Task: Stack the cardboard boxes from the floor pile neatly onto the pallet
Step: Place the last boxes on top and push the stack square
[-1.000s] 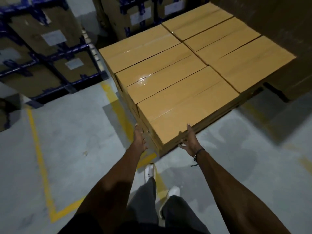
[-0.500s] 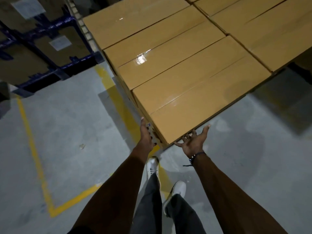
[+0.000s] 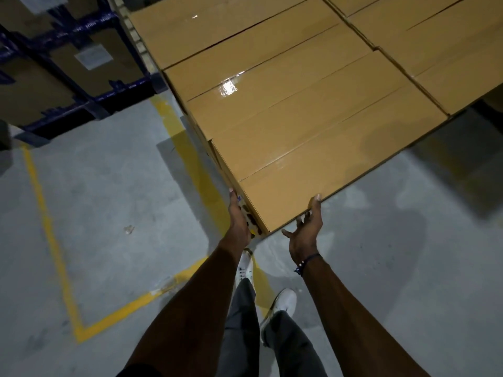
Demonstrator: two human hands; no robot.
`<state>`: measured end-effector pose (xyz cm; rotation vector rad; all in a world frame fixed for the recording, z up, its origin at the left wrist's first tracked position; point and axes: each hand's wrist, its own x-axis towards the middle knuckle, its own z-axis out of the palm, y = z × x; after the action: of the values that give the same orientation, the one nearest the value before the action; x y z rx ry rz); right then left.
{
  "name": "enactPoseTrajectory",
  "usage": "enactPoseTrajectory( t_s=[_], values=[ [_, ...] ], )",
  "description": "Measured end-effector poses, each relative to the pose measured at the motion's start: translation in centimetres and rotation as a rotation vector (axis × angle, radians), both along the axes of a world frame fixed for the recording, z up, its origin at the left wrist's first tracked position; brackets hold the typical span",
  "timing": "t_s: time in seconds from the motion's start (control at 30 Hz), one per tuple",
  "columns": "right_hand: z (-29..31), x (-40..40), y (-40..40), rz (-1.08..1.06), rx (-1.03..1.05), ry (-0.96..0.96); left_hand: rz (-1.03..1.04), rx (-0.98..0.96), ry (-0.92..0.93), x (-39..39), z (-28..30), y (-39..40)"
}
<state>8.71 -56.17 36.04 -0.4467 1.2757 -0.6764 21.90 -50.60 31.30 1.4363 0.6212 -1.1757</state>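
At the far left stands a dark blue metal rack (image 3: 81, 25) that holds brown cartons with pale paper labels; this part is blurred. The floor (image 3: 109, 202) is grey concrete, matt and a little stained, and yellow painted lines (image 3: 51, 232) make a corner on it.

The person's left hand (image 3: 239, 216) lies flat against the short left side of the nearest cardboard box (image 3: 313, 164). Its fingers are straight and together, pointing away from the person, and they press on the printed side wall near the lower corner. This box is long and flat, of smooth brown cardboard, with a glossy strip of clear tape along the middle seam. It sits at the near edge of the top layer of the stack of boxes (image 3: 272, 63), its long side touching the next box. The other boxes have the same shape and lie in tidy rows; one of them shows a bright reflection on its tape. The pallet itself is hidden under the stack.

Below, between the arms, there are grey trousers and white shoes (image 3: 283, 300).

The right hand (image 3: 304, 235) is at the near long edge of the same box. Its fingers are spread apart and only relaxed; one fingertip touches the top edge, and the others reach under the edge. A dark cord bracelet (image 3: 309, 261) is around this wrist.
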Motion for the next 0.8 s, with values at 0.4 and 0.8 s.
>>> enactPoseTrajectory(
  t_s=[0.4, 0.8],
  values=[
    [4.3, -0.4, 1.1, 0.722, -1.086, 0.887, 0.004, -0.011, -0.077, -0.4, 2.5, 1.5],
    [4.3, 1.9, -3.8, 1.409, -1.365, 0.879, 0.077, -0.081, -0.098, 0.4, 2.0, 2.3]
  ],
)
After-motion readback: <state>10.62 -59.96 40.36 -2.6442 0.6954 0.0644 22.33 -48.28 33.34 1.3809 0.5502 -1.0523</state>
